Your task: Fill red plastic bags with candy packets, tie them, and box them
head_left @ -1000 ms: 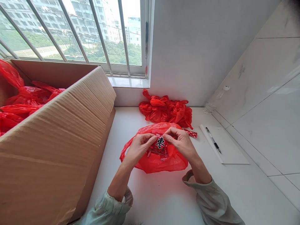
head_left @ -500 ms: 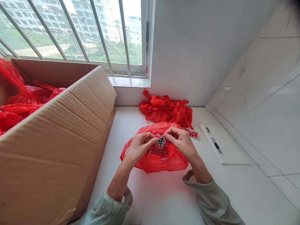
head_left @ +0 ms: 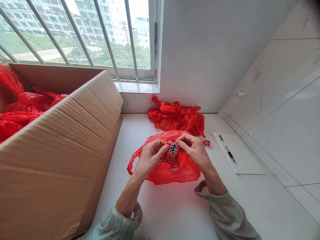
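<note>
A red packet with a large black character edged in white is held up over an opened red plastic bag on the white table. My left hand pinches its left edge between thumb and fingers. At the opposite edge, my right hand pinches it the same way. Small red packets with white dots show beneath it inside the bag. Another dotted red packet lies on the table just beyond my right hand.
Tied red bags sit against the wall. At left, a large cardboard box holds several red bags. A black pen lies on white paper at right, with a clear bottle behind, in the corner.
The packet's printed face shows more fully between my hands, and its top edge is now in plain sight. My right hand has shifted slightly right. The view has moved a little.
</note>
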Motion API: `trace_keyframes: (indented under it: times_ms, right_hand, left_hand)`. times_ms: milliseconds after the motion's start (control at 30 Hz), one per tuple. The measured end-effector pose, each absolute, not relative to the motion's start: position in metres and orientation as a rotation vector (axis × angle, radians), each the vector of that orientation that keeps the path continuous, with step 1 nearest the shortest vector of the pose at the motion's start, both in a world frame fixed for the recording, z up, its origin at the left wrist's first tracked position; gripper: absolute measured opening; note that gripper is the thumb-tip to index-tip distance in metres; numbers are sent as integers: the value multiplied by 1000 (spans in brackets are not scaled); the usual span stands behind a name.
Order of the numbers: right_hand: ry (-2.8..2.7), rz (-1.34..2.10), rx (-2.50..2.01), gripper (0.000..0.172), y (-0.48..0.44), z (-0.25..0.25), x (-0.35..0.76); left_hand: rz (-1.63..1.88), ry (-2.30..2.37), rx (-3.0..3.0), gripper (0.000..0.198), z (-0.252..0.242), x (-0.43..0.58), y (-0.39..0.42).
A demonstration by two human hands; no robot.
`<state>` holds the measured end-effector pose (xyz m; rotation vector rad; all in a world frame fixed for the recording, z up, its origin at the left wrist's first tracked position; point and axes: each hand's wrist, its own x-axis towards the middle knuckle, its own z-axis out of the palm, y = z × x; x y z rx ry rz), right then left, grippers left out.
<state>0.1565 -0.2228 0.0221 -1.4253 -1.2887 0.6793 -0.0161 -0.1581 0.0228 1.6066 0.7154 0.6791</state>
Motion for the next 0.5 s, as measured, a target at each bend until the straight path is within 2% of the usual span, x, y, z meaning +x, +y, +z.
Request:
trace_keyframes:
  times_ms: [500]
  right_hand:
    - [-1344, 713, -1442, 23, -225, 27, 150]
  left_hand:
    - [654, 805, 1718, 42, 22, -8, -166]
